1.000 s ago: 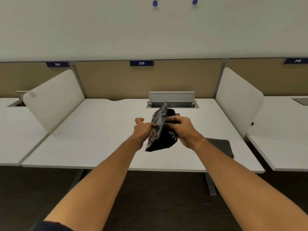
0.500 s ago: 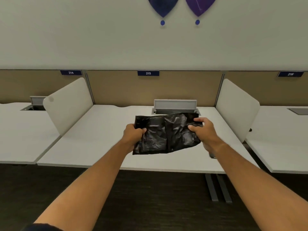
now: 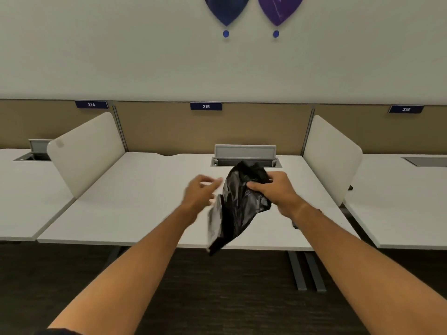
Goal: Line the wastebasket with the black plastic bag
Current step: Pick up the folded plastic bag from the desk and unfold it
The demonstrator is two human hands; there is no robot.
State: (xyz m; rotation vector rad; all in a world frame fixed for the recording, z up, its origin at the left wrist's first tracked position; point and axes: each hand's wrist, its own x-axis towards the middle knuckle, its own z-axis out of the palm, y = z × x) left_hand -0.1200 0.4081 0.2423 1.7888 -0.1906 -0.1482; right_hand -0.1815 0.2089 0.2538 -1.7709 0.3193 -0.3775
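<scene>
Black plastic bag (image 3: 238,204) is up in the air, in front of the person and above the near half of the white surface (image 3: 135,204); not touching it. Bag is crumpled and only partly unfolded. Long axis runs steep diagonal: top end bunched up-right near the grey cable box (image 3: 245,154), bottom end trails down-left and hangs past the surface's front edge. Lower-left part is a flatter folded strip, blurred, w/ greyish sheen.

Right hand (image 3: 278,189) holds the bag at the upper bunch, grip closed on the plastic w/ thumb on the near side and fingers wrapped over the top. Left hand (image 3: 202,192) sits just left of the bag, fingers spread and reaching toward it, motion-blurred; can't tell if fingertips touch the plastic, it isn't clamping anything. Both forearms bare, stretched fwd from bottom of the view.

Surroundings: surface is a desk bay w/ white side dividers, one left (image 3: 84,151), one right (image 3: 331,155). Tan back panel behind carries the blue tag 215 (image 3: 205,106); neighbour bays are tagged 214 (image 3: 91,104) and one on the right that's blurred. Two balloon shapes on the wall above, blue (image 3: 226,8) and purple (image 3: 279,8). Dark floor (image 3: 217,298) under the surface. Wastebasket not in view.
</scene>
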